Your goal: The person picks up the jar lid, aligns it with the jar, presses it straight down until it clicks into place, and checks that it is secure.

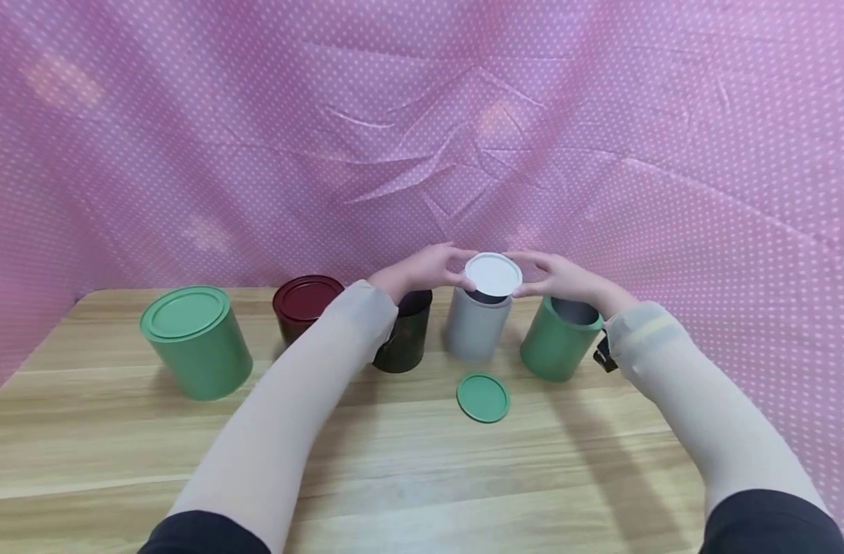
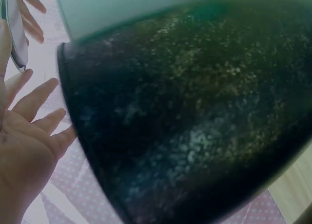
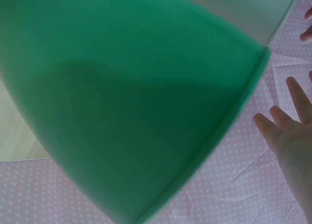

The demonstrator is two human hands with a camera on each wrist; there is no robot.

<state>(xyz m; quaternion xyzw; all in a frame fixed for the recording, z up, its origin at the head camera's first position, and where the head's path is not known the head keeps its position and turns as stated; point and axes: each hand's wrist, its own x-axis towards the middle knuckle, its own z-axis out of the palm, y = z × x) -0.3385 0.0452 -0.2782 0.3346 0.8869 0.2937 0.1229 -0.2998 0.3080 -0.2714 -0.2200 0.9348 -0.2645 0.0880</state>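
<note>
A round white lid (image 1: 494,275) is held level just above the open grey can (image 1: 474,331). My left hand (image 1: 425,271) grips its left edge between thumb and fingers, while my right hand (image 1: 560,278) holds the right edge the same way. In the left wrist view the lid (image 2: 17,34) appears edge-on at the far left. Below my left wrist stands a dark speckled can (image 2: 190,107), partly covered by the arm. Beneath my right wrist is an open green can (image 3: 126,87). A loose green lid (image 1: 483,397) lies flat on the table in front of the grey can.
At the left of the wooden table (image 1: 422,492) stands a larger green can (image 1: 200,346) with its lid on. A dark red lidded can (image 1: 304,302) is partly hidden behind my left forearm. Pink dotted cloth (image 1: 422,138) hangs behind the table.
</note>
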